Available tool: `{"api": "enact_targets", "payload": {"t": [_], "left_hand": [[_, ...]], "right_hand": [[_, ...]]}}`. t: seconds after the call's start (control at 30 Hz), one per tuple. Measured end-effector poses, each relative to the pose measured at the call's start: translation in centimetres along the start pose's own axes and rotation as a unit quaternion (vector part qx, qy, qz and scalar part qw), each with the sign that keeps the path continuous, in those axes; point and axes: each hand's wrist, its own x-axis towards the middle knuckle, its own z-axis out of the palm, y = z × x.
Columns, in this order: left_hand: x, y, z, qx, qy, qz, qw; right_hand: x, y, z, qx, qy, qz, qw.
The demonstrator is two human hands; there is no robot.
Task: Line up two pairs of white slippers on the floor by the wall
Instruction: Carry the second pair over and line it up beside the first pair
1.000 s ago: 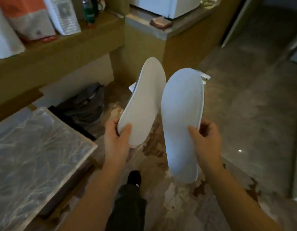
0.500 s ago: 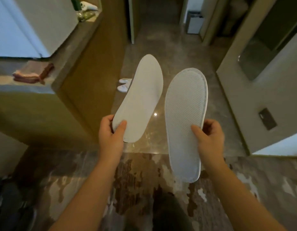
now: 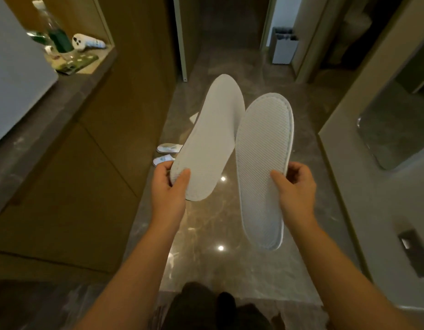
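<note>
Hands: left hand (image 3: 167, 189) pinches the heel of the left slipper (image 3: 211, 139), thumb on the sole; right hand (image 3: 295, 186) grips the right slipper (image 3: 263, 167) at mid-length along its edge.
Slippers in hand: both held up, soles toward the camera, toes close together and possibly touching.
Grip risk: each hold is a light edge pinch, so a slipper could likely twist or drop while being lowered.
Floor (image 3: 220, 234): glossy stone; a dropped slipper may skid out of line.
Pair on floor (image 3: 167, 153): already beside the wooden wall (image 3: 125, 129), partly hidden by the raised slipper.
Placement risk: setting down blind could knock that pair or leave the row crooked.
</note>
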Motion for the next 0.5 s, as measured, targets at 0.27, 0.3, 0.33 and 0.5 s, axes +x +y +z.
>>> {"api": "enact_targets", "payload": {"t": [0.27, 0.3, 0.33, 0.5], "left_hand": [[16.8, -1.2, 9.7, -0.006, 0.029, -0.019, 0.999], [19.5, -1.4, 11.0, -0.005, 0.030, -0.016, 0.999], [22.3, -1.5, 12.3, -0.003, 0.030, -0.015, 0.999], [35.7, 0.6, 18.9, 0.016, 0.027, 0.004, 1.000]], "right_hand": [[18.8, 1.9, 6.0, 0.000, -0.014, 0.029, 0.999], [21.7, 2.1, 7.2, -0.002, -0.012, 0.027, 1.000], [24.6, 2.1, 8.4, -0.007, -0.014, 0.027, 1.000], [38.0, 1.0, 13.3, -0.018, -0.007, 0.040, 0.999]]}}
